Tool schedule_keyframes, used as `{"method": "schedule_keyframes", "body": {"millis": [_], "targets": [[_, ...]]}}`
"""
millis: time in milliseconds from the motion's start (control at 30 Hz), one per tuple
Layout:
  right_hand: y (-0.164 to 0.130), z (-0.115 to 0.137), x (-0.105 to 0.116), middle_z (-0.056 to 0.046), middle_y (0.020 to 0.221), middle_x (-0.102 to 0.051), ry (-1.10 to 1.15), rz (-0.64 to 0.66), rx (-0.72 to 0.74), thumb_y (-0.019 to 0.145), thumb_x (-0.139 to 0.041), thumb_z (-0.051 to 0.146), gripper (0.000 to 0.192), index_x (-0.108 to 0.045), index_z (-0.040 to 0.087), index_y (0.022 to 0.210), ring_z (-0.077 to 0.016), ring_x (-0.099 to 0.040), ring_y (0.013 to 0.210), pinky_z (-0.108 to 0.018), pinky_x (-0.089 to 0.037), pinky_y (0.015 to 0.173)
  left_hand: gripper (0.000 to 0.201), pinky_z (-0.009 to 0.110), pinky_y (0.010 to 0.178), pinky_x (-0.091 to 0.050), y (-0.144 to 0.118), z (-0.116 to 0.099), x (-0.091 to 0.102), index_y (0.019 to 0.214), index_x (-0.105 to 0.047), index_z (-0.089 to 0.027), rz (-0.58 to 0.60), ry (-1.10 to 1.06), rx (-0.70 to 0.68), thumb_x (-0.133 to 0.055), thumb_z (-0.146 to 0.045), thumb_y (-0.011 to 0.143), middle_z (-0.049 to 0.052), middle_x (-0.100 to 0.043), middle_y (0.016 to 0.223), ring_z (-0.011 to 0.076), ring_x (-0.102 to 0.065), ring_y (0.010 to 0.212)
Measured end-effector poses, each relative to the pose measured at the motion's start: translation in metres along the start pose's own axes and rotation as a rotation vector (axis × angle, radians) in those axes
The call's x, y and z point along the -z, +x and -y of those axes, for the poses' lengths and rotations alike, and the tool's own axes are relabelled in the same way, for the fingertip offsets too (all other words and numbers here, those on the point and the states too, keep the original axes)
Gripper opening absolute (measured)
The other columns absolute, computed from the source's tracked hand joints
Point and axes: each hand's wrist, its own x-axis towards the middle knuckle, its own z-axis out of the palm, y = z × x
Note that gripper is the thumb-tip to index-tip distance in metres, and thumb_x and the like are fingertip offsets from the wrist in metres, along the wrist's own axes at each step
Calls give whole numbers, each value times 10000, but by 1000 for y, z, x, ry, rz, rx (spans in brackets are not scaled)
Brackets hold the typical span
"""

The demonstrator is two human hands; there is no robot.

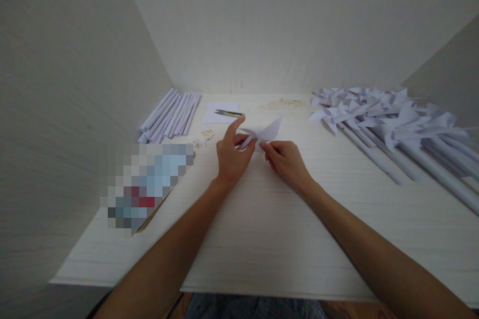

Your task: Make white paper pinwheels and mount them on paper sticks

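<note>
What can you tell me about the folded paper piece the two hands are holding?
The folded paper piece is white, thin paper creased into pointed flaps, one flap sticking up to the right like a wing. It is held just above the pale table, near the middle. The left hand pinches its left side, forefinger raised over it; the right hand pinches its lower right edge. Its underside is hidden by the fingers.
</note>
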Motion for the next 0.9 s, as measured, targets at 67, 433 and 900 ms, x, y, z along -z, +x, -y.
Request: {"method": "schedule_keyframes", "body": {"millis": [67, 433, 900], "targets": [[1, -2, -2, 52, 336, -381, 23, 0, 5, 813, -405, 361, 389, -437, 182, 469, -78, -354, 338, -220, -247, 406, 484, 193, 594, -474, 0, 1, 0, 1121, -487, -196, 0, -7, 0, -604, -153, 652, -24, -659, 675, 96, -614, 611], [5, 0, -9, 33, 424, -390, 96, -13, -17, 828, -331, 308, 320, -368, 212, 525, -112, -383, 444, -241, -273, 456, 456, 203, 622, -484, 1, 5, -2, 1091, -492, -198, 2, 16, -5, -605, -161, 650, -24, -653, 689, 103, -626, 645], [3, -1, -9, 57, 376, -354, 257, -110, -63, 756, -493, 383, 376, -473, 169, 448, -72, -311, 391, -236, -226, 445, 433, 187, 573, -459, 2, 4, -3, 1055, -488, -192, -22, -32, 21, -600, -150, 640, -51, -621, 640, 88, -598, 581]]}}
